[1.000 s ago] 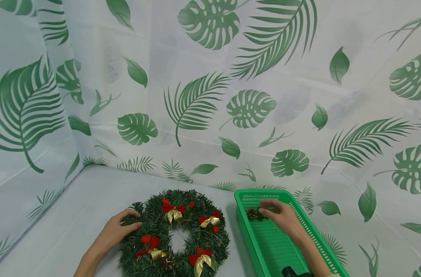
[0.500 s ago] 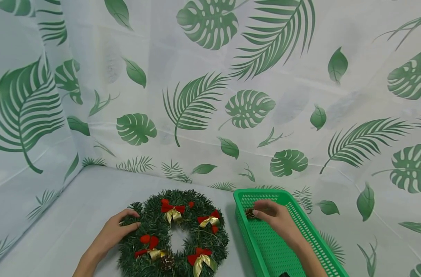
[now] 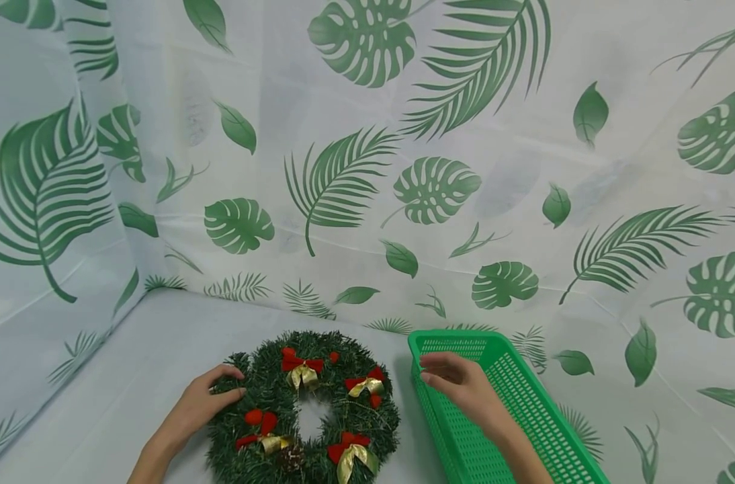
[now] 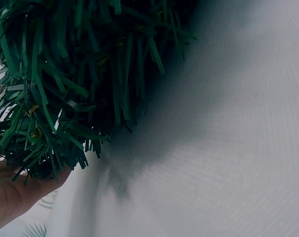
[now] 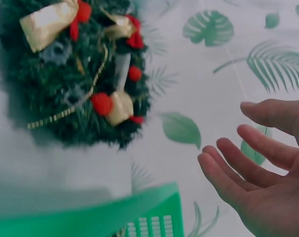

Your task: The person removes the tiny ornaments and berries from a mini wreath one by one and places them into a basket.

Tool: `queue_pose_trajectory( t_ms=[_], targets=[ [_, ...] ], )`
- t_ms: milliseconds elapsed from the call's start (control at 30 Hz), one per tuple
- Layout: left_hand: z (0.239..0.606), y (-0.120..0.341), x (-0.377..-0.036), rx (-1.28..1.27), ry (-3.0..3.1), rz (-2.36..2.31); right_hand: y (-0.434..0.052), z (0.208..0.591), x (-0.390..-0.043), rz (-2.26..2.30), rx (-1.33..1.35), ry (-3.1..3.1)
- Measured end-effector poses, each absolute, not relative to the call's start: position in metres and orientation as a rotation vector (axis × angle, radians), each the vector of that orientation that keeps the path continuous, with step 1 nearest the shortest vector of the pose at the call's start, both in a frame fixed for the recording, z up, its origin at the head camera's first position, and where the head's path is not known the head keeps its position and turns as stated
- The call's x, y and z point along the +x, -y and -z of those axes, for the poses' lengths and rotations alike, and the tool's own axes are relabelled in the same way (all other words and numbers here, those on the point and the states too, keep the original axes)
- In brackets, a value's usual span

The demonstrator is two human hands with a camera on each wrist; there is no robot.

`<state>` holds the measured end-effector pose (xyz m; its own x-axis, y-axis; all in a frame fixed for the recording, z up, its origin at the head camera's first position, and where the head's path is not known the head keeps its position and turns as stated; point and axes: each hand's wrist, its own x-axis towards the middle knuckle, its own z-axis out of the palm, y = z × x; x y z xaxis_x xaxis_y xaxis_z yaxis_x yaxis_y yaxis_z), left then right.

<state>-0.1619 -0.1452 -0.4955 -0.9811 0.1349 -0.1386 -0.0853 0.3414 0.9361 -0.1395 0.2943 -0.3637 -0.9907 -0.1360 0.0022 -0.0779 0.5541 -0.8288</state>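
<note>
Leaf-printed white cloth (image 3: 355,202) covers bench (image 3: 162,349) and walls. Left hand (image 3: 201,403) rests loose on green tinsel wreath (image 3: 304,410); right hand (image 3: 458,383), empty and relaxed, hovers over green plastic basket (image 3: 525,403).

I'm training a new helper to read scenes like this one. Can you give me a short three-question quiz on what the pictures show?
1. True or false: the right hand holds a pine cone.
2. What does the left hand rest on?
A. the green basket
B. the wreath
C. the bare table
3. Fill in: the bows on the wreath are red and ____.

Key
1. False: in the right wrist view its fingers are relaxed and hold nothing, above the basket's near-left rim.
2. B: its fingers lie on the wreath's left edge.
3. gold
</note>
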Motion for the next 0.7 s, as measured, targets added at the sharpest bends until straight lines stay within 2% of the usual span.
queue_pose_trajectory(
  t_ms=[267, 700],
  targets=[
    [0.494, 0.145, -0.161, 0.041, -2.425, -1.693, -0.271, 0.373, -0.132, 1.443, -0.398, -2.642],
    [0.496, 0.145, -0.161, 0.048, -2.446, -1.69, -0.24, 0.384, -0.119, 1.485, -0.481, -2.528]
  ],
)
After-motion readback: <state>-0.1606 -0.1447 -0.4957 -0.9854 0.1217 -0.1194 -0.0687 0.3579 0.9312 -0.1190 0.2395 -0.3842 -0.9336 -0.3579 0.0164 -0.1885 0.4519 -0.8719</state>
